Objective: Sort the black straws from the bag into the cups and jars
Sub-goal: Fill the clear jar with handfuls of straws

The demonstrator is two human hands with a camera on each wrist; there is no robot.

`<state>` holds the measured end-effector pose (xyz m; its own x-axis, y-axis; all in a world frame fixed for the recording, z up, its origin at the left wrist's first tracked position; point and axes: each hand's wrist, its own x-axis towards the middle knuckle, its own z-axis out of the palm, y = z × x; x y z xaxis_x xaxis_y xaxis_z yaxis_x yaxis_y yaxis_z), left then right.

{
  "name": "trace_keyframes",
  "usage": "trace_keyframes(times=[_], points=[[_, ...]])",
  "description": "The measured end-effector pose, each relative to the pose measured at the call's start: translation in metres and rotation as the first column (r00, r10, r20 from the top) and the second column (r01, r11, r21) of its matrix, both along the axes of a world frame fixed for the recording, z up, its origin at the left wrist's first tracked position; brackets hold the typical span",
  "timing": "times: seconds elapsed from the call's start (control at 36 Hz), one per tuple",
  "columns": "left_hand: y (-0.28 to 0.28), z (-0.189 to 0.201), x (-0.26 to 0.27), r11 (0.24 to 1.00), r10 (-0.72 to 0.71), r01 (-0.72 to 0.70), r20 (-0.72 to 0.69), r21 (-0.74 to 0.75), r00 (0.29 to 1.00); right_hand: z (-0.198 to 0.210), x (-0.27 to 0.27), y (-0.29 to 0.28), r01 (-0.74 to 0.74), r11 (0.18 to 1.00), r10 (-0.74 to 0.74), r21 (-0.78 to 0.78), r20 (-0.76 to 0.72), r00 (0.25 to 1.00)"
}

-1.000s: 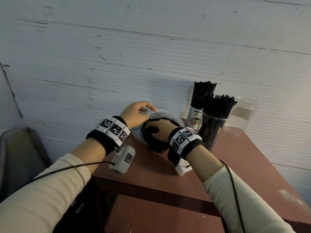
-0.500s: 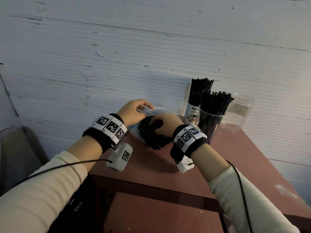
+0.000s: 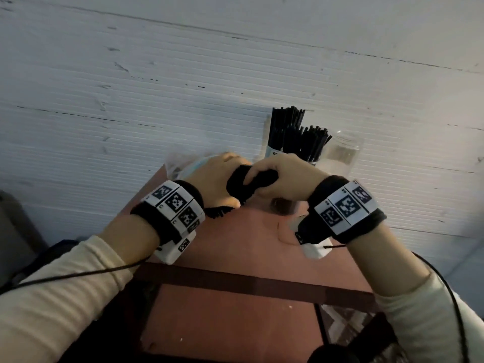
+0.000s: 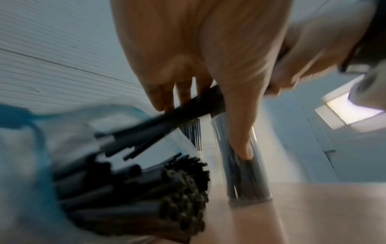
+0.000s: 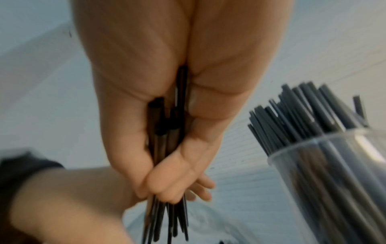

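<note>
A thick bundle of black straws [image 3: 248, 186] hangs above the red table [image 3: 248, 247], held at both ends. My left hand [image 3: 225, 182] holds its left part between fingers and thumb, and my right hand [image 3: 264, 176] grips the right part. In the right wrist view the right hand [image 5: 165, 165] is curled round the straws [image 5: 160, 135]. The left hand [image 4: 198, 115] has the bundle [image 4: 188, 109] across its fingers. The clear plastic bag [image 3: 178, 166] lies behind the left hand, with more straws [image 4: 146, 181] in it.
Against the white wall stand a tall labelled cup of straws [image 3: 284, 127], a clear cup full of straws [image 3: 307, 145] and an empty clear jar [image 3: 343, 153]. The clear cup [image 5: 325, 173] is close on the right of my right hand. The table's front edge [image 3: 235, 279] lies below my wrists.
The right hand has drawn the bundle up and out of the bag. The left hand has left the bag's rim and taken hold of the bundle.
</note>
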<state>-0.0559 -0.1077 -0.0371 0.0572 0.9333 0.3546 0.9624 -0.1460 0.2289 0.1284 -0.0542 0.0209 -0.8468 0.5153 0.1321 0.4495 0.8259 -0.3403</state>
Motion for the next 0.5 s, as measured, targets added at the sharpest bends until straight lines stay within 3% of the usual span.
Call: trace_keyframes(times=[0.08, 0.19, 0.28, 0.36, 0.42, 0.5], points=[[0.002, 0.003, 0.022, 0.994, 0.047, -0.043, -0.038, 0.098, 0.998, 0.010, 0.016, -0.008, -0.036, 0.999, 0.036, 0.011, -0.010, 0.999], [0.006, 0.004, 0.040, 0.972, 0.012, -0.033, 0.093, 0.234, 0.996, 0.022, 0.039, -0.015, -0.048, 0.999, 0.048, 0.004, -0.060, 0.997], [0.008, 0.012, 0.053, 0.971, -0.010, -0.044, 0.222, 0.235, 0.975, 0.033, 0.054, -0.021, -0.048, 0.998, 0.043, -0.029, -0.150, 0.988], [0.011, 0.022, 0.070, 0.973, -0.038, -0.049, 0.363, 0.227, 0.931, 0.042, 0.066, -0.023, 0.017, 0.998, -0.002, 0.062, -0.234, 0.972], [0.014, 0.025, 0.077, 0.967, -0.075, -0.046, 0.452, 0.251, 0.889, 0.046, 0.069, -0.022, 0.081, 0.987, -0.027, 0.136, -0.364, 0.931], [0.020, 0.026, 0.087, 0.979, -0.093, -0.026, 0.555, 0.203, 0.827, 0.050, 0.066, -0.019, 0.106, 0.985, 0.004, 0.138, -0.627, 0.779]])
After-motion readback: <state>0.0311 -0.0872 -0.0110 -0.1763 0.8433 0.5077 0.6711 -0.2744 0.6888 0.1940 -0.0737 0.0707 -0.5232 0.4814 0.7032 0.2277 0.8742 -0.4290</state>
